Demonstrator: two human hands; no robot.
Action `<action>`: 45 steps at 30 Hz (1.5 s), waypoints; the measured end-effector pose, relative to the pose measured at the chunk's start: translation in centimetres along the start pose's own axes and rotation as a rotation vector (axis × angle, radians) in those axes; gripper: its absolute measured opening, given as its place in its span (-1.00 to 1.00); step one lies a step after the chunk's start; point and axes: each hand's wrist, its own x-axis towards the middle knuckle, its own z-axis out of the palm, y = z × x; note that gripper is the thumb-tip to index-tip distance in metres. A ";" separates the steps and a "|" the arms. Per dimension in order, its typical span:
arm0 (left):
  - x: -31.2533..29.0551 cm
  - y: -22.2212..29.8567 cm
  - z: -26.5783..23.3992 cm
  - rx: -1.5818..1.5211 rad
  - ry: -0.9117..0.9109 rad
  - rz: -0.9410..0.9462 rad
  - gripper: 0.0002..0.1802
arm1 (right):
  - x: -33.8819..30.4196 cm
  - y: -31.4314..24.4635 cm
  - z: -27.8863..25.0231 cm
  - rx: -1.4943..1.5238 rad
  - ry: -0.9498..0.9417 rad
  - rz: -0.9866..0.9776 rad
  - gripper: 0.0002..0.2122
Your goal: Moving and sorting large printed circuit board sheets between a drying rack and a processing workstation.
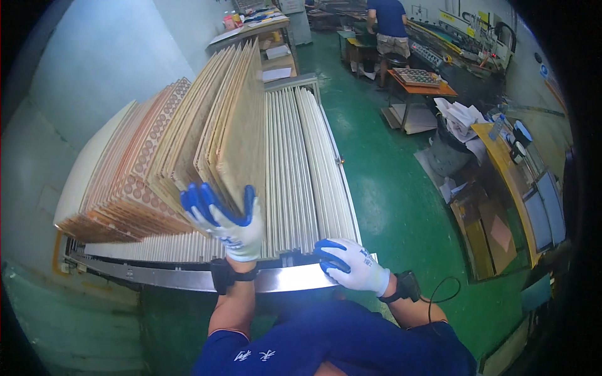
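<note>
My left hand (229, 219), in a white glove with blue-coated fingers, is spread open at the near lower corner of a row of thin upright panels (241, 125). Whether its fingertips touch the panels, I cannot tell. The panels lean to the left in a wide metal rack (288, 277) lined with pale ridged slats (291, 169). Some panels further left carry rows of reddish round prints (153, 138). At the rack's front right corner, my right hand (354, 263), gloved alike, has its fingers curled over the front rail.
A pale wall (113, 50) borders the rack on the left. Behind it stands a cluttered shelf unit (279, 56). Across the green floor (370, 163) are a bin heaped with white sheets (461, 119) and a wooden workbench (511, 169). Further back, a person (389, 25) stands near long machinery.
</note>
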 end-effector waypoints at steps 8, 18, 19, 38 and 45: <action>0.6 -3.0 -1.5 -0.067 0.003 -0.382 0.13 | -0.4 1.0 0.1 0.034 -0.037 -0.033 -0.64; 1.4 -6.9 -1.6 -0.699 0.072 -0.763 -0.30 | 0.4 0.8 -0.3 0.111 -0.104 0.006 -0.65; 1.3 -7.0 -1.2 -0.682 0.072 -0.730 -0.28 | 0.6 0.3 -0.6 0.111 -0.109 0.001 -0.65; 3.1 -8.8 1.3 -0.787 0.038 -0.732 -0.10 | 1.5 -0.1 1.4 -0.007 -0.077 0.118 -0.64; 2.7 -10.1 1.3 -0.753 -0.178 -0.778 -0.33 | 1.3 -1.1 1.0 0.009 -0.031 0.155 -0.64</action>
